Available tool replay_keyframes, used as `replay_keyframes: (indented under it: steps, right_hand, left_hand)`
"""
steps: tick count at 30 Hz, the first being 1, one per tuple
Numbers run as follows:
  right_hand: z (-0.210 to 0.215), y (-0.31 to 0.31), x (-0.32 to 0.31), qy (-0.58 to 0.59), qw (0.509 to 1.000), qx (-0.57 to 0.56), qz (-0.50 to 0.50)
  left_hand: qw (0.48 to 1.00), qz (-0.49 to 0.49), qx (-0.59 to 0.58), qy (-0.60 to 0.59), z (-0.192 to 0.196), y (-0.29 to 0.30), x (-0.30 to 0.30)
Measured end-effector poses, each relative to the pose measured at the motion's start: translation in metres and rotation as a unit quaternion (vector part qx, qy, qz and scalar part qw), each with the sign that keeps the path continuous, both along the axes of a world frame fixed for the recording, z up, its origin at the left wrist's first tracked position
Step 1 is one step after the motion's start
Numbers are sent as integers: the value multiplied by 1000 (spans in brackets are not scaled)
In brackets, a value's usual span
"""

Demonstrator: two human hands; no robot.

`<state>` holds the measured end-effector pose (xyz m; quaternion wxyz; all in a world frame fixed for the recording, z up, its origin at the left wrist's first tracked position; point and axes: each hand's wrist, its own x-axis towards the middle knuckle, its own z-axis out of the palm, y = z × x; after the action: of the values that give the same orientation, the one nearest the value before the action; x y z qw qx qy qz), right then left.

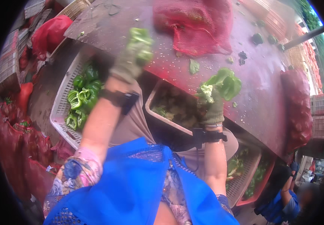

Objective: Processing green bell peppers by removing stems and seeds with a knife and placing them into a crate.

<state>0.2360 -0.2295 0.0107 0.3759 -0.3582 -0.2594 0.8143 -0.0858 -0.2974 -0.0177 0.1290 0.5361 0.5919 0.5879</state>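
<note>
In a grey-green work glove, my left hand [126,63] is raised over the table's near edge, blurred by motion. Its fingers are closed on a piece of green bell pepper [141,36]. My right hand [212,109], gloved alike, grips an opened green bell pepper [229,84] above the tabletop. A pale, seedy core [207,93] shows at the left side of that pepper. Between my knees sits a pinkish crate [152,98] with pepper scraps at its bottom. Left of my left forearm, a white crate [59,107] holds several green peppers, some of them cut open.
A red mesh sack [197,22] lies on the reddish table [169,69], among scattered seeds and scraps. Another full sack [297,108] stands at the right edge. More crates [250,174] are by my right knee. Red sacks [19,146] crowd the left; another person [287,202] is at lower right.
</note>
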Motion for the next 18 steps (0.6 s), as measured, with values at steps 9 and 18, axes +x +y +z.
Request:
replay_keyframes:
  steps: [9, 18]
  right_hand:
    - [25, -25, -50, -93, 985, 123, 72]
    - [1, -35, -32, -284, 927, 237, -59]
  left_hand:
    - [983, 116, -138, -36, 61, -57, 41]
    - [825, -69, -154, -539, 22, 4, 159]
